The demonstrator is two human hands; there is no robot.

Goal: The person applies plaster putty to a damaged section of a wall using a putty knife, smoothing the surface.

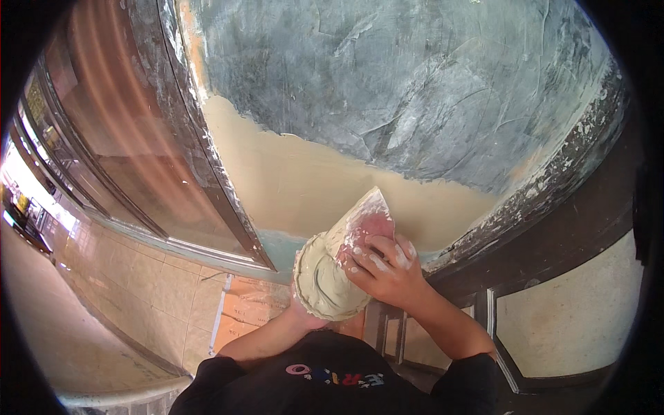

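Note:
My left hand (308, 317) holds a round tub of beige putty (335, 287) from its near left side, its fingers mostly hidden under it. Putty coats the tub's rim, and its top is swirled. In my right hand (389, 271), closed with whitish smears on the fingers, is a flat reddish putty spreader (368, 225). Its lower corner meets the tub's far edge, and beige putty lines its left side. Just beyond stands the wall, with a fresh smooth beige band of putty (297, 173) below a rough blue-grey area (387, 83).
A dark wooden frame (207, 152) with glass borders the wall at left. At right runs a paint-spattered dark frame (553, 166), with dark-framed pale panels (574, 311) below. An orange-brown sheet (245, 304) lies on the tiled floor (149, 287).

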